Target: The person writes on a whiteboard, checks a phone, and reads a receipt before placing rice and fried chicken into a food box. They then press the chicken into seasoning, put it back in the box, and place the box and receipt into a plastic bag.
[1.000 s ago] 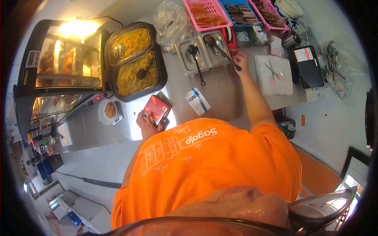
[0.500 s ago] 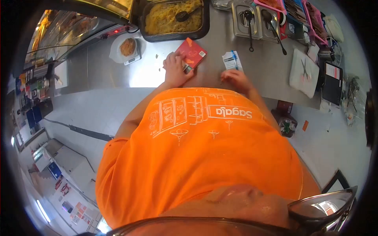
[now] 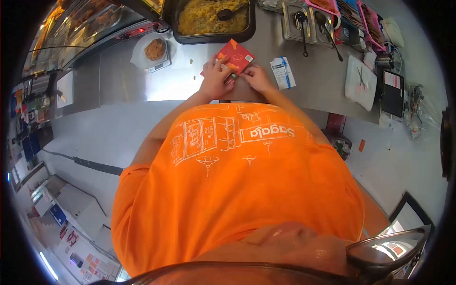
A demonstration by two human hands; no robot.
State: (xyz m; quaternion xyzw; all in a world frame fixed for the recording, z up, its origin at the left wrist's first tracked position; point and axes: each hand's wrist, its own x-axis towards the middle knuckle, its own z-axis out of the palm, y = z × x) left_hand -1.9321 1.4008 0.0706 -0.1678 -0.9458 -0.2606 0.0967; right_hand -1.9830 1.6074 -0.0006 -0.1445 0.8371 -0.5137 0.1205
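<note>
A red cardboard box with orange shapes and a white label lies on the steel counter. My left hand is closed on its lower left side, with fingers over the top. At the box's lower right edge is my right hand, thumb and fingers pinched together; whatever is between them is hidden. To the right of that hand lies a printed paper slip, with a blue pen on top of it.
A black tray of yellow food with a dark spoon stands behind the box. Left of it, a scale carries a brown food portion on a sheet. Steel pans with ladles and scissors on a white pad are to the right.
My right hand has moved left from beside the paper slip to the edge of the red box. My left hand still holds the box. The whole view has shifted slightly.
</note>
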